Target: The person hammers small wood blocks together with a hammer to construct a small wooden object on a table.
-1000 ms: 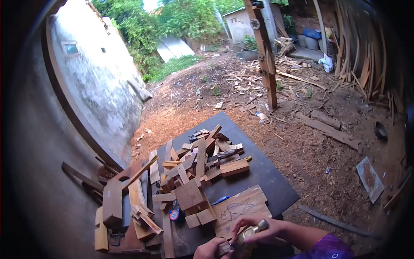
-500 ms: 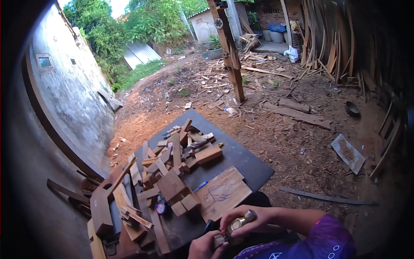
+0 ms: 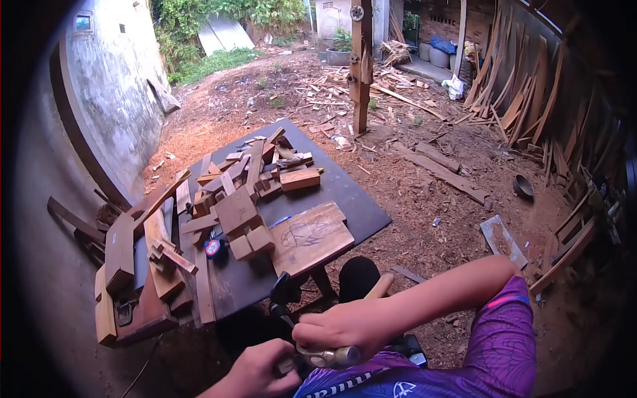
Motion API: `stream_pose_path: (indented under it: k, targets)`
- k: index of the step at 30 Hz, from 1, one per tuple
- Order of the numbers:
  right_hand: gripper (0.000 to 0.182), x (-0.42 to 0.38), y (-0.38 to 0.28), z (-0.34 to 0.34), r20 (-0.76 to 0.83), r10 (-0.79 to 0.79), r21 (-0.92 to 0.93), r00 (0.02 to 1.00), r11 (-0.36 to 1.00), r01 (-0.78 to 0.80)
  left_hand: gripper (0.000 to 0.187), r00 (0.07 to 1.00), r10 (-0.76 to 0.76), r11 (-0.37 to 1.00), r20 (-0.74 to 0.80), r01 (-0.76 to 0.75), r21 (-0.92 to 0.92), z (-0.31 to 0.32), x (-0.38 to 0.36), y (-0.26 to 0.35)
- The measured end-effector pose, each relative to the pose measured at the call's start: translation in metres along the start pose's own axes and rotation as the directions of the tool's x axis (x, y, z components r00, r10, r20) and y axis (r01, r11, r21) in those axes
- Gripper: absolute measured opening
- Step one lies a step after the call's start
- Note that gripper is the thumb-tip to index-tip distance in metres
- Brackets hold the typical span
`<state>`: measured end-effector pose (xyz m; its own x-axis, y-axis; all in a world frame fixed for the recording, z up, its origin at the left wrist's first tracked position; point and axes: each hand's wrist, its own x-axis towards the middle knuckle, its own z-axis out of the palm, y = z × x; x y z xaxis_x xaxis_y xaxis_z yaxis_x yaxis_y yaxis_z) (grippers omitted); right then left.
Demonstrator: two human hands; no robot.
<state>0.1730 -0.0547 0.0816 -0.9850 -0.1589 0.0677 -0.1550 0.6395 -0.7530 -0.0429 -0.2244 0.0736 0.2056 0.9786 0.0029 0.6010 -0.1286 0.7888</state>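
My right hand [image 3: 342, 325] is closed around a hammer with a brass-coloured head [image 3: 342, 357]; its pale wooden handle [image 3: 380, 286] sticks out above my wrist. Close by on the left, my left hand [image 3: 262, 368] is curled, fingers bent around a small piece [image 3: 285, 365] that I cannot make out. Both hands are low in front of my body, short of the table's near edge. Just beyond my right fingers is a dark rod-like object with a black end [image 3: 285, 286]. On the table edge past it lies a wooden board [image 3: 315, 239] with pen drawings.
A dark tabletop [image 3: 358, 205] holds a heap of wood offcuts [image 3: 235, 209], a blue pen [image 3: 280, 221] and a tape measure [image 3: 213, 249]. Longer wood pieces [image 3: 119, 252] lie at its left. A wooden post [image 3: 360, 73] stands beyond, with scrap wood on the ground.
My view has tilted down and shifted right. My right hand has turned over the hammer, its head now below the fingers and handle showing above. My left hand stays close beside it.
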Motion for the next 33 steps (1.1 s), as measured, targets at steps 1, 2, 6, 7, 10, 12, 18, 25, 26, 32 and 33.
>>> stream_pose_path:
  k: [1,2,6,7,10,12,18,25,26,32,33]
  targets:
    - [0.048,0.000,-0.004,0.002,0.003,0.014,-0.016,1.000,1.000,-0.014,0.026,0.999,0.041,0.998,0.004,-0.041,0.041,-0.007,0.000,0.008]
    - [0.045,0.002,-0.019,-0.004,0.121,0.090,-0.024,0.989,0.996,-0.088,0.025,0.989,0.086,0.996,0.120,-0.086,-0.008,-0.015,0.001,0.015]
    - [0.024,0.000,-0.054,-0.021,0.322,0.152,-0.173,0.935,0.980,-0.100,0.021,0.959,0.230,0.973,0.168,-0.222,-0.061,-0.038,0.005,0.047]
    - [0.021,-0.003,-0.058,-0.025,0.278,0.181,-0.289,0.943,0.952,-0.098,0.018,0.959,0.248,0.969,0.136,-0.245,-0.039,-0.045,0.008,0.053]
    - [0.018,-0.006,-0.064,-0.075,0.368,0.335,-0.581,0.868,0.811,-0.066,0.020,0.972,0.118,0.991,0.203,-0.129,0.043,-0.092,0.016,0.046]
    - [0.017,-0.020,-0.040,-0.096,0.199,0.410,-0.678,0.890,0.713,-0.177,0.024,0.993,-0.051,0.998,0.110,0.047,0.037,-0.124,0.022,0.035]
    - [0.025,-0.007,0.012,-0.136,-0.133,0.204,-0.491,0.970,0.837,-0.243,0.026,0.998,0.047,0.999,0.050,-0.048,0.017,-0.140,0.066,0.010]
    - [0.051,0.011,0.092,-0.102,-0.418,0.149,0.156,0.896,0.984,-0.091,0.017,0.888,0.137,0.967,-0.438,-0.216,-0.137,-0.055,0.138,-0.069]
    - [0.047,0.010,0.097,-0.097,-0.454,0.211,0.231,0.865,0.966,-0.114,0.016,0.894,0.094,0.961,-0.439,-0.197,-0.196,-0.046,0.144,-0.078]
    - [0.032,-0.001,0.126,-0.069,-0.540,0.626,0.669,0.562,0.725,-0.165,0.012,0.883,0.148,0.935,-0.445,-0.272,-0.228,-0.024,0.196,-0.091]
    - [0.031,-0.003,0.134,-0.064,-0.551,0.658,0.693,0.513,0.703,-0.157,0.013,0.869,0.162,0.927,-0.468,-0.296,-0.228,-0.022,0.206,-0.091]
